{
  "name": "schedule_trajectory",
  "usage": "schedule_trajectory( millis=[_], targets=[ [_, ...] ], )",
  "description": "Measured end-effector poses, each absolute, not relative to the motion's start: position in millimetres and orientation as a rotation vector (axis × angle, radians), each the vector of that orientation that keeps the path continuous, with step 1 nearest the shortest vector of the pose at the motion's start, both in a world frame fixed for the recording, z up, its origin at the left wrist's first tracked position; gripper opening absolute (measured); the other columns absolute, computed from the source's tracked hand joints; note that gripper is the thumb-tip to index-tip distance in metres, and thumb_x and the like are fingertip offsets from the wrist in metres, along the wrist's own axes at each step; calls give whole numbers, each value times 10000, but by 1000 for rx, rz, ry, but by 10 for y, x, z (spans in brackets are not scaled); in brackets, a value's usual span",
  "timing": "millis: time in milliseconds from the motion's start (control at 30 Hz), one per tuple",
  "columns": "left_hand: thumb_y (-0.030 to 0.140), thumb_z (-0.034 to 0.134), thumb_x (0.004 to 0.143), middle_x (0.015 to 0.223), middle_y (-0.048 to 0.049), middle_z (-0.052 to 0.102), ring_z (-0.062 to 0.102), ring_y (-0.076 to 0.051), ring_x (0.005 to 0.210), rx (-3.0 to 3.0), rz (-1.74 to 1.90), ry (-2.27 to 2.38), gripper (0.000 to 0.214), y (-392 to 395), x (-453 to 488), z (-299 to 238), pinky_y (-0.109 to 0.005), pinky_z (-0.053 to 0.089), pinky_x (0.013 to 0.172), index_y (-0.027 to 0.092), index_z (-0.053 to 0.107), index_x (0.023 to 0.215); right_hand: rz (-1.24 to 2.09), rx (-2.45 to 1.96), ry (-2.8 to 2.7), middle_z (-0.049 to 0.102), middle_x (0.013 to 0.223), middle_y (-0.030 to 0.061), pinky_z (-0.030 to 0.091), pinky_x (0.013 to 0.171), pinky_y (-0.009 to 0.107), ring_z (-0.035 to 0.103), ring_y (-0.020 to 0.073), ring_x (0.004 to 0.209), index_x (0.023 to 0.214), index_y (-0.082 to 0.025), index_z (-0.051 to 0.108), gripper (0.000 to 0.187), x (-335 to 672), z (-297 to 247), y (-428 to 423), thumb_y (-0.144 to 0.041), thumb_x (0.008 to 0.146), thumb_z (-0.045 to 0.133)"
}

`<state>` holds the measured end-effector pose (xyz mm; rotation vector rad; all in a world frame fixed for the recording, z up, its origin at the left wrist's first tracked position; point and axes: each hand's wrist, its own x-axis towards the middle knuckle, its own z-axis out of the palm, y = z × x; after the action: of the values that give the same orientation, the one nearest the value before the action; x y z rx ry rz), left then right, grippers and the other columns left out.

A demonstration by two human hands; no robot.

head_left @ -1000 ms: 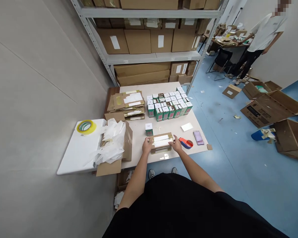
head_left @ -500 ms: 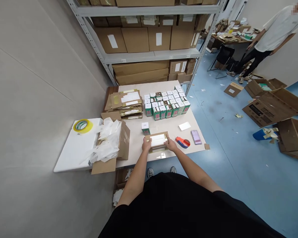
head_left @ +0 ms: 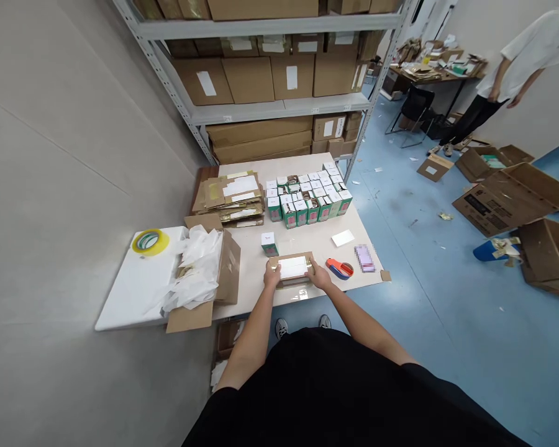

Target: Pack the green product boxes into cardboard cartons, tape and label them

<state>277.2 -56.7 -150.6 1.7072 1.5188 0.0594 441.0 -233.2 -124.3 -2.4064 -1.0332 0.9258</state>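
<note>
A small cardboard box with a white label on top is at the table's front edge, held from both sides. My left hand grips its left end, thumb on top. At the right end, my right hand grips it the same way. Just behind the left hand stands a single green and white carton. To the right of the right hand lies a red and blue tape dispenser. A white card and a purple blurred item lie beyond it.
Rows of green and white cartons stand at the table's back, beside stacked flattened cardboard. At left, an open box holds white wrapping, near a yellow tape roll. Shelving rises behind. A person stands far right.
The view has shifted slightly. Both hands keep their hold on the cardboard box, which stays at the front edge. The person at far right has changed stance, arms lower.
</note>
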Motion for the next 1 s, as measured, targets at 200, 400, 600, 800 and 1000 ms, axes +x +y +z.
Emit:
schedule_trajectory(
  millis=[200,400,600,800,1000],
  targets=[
    [429,585,962,1365,-76,691,671,-264,1219,1760,18,1497,586,-605,2889,-1464,-335,513,981,266,449,1508,932,-2459,-1008,711,1279,150,458,887,328,670,311,1153,1672,-219,172,784,4416,-1187,-2484,-502,1027,516],
    [462,577,956,1259,-92,735,704,-284,1147,1728,-7,1655,609,-572,2699,-1454,-342,529,933,244,440,1507,1001,-2345,-1076,705,1301,158,464,936,356,660,335,1185,1662,-219,235,809,4373,-1180,-2273,-449,983,609],
    [433,560,969,1306,-88,712,693,-271,1167,1716,27,1673,560,-594,2696,-1450,-325,531,937,235,467,1486,875,-2106,-975,560,1500,131,508,996,375,619,289,1235,1666,-237,200,901,4482,-1357,-2416,-346,899,661],
    [450,603,950,1288,-68,721,698,-253,1158,1679,113,1667,594,-591,2692,-1573,-317,536,955,266,462,1497,645,-2171,-719,580,1450,125,481,1052,380,615,262,1227,1624,-221,323,763,5040,-1438,-2740,-305,911,581],
    [480,601,942,1339,-61,695,670,-256,1218,1674,127,1666,599,-704,2797,-1651,-333,520,1014,280,471,1491,658,-2270,-489,610,1420,117,448,1077,329,558,260,1329,1561,-179,427,671,5428,-1739,-3120,-243,902,539]
  ],
)
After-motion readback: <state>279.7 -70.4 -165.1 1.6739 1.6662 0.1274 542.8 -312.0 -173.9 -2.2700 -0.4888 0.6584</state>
